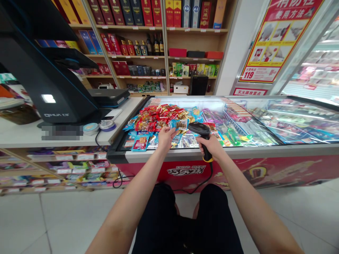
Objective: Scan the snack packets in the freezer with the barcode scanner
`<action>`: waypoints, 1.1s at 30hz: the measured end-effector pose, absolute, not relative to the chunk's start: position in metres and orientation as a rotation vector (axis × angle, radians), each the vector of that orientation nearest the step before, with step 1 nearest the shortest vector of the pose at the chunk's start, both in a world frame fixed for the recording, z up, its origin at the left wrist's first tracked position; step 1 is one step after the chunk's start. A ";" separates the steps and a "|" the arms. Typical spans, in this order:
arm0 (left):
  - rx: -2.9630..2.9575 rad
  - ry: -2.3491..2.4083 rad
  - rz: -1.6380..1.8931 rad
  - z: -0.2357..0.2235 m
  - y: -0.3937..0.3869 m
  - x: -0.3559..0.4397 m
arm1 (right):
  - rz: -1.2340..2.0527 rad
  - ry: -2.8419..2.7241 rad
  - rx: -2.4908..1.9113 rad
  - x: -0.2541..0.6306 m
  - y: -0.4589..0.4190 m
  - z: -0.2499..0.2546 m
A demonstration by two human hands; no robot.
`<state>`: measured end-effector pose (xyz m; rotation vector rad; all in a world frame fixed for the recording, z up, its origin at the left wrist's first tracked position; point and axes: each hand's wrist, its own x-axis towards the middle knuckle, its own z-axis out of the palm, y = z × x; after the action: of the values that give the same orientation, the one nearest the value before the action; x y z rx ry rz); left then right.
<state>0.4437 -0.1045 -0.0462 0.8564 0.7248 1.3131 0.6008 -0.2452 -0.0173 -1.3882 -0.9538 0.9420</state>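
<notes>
My left hand (166,137) pinches a small blue snack packet (179,124) by its left end, above the freezer's glass lid. In my right hand (212,146) is a black barcode scanner (200,129), my fingers wrapped round its handle, its head turned towards the packet and close to it. The scanner's cable (211,173) hangs down in front of the freezer. A heap of red, gold and blue snack packets (159,114) lies on the glass just beyond my left hand. A red and blue packet (140,141) lies at the heap's front left.
The chest freezer (254,152) stretches to the right, with bagged goods visible under its glass. On the left, a counter (16,135) bears a large black checkout machine (60,81) and two small round tubs. Shelves of boxes and bottles (132,42) stand behind.
</notes>
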 end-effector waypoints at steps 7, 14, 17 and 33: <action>0.835 0.707 1.356 -0.047 -0.109 0.442 | 0.967 -0.910 -1.411 0.597 -0.247 -0.004; 0.753 0.631 1.363 -0.050 -0.107 0.442 | 0.968 -0.932 -1.448 0.598 -0.249 -0.004; 0.730 0.637 1.367 -0.051 -0.106 0.442 | 0.967 -0.951 -1.461 0.599 -0.249 -0.005; 0.770 0.712 1.295 -0.048 -0.116 0.457 | 0.907 -0.958 -1.409 0.622 -0.248 -0.014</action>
<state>0.4571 -0.1155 -0.0477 0.7695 0.7117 1.2951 0.6216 -0.2484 -0.0142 -1.4088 -0.9577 0.9072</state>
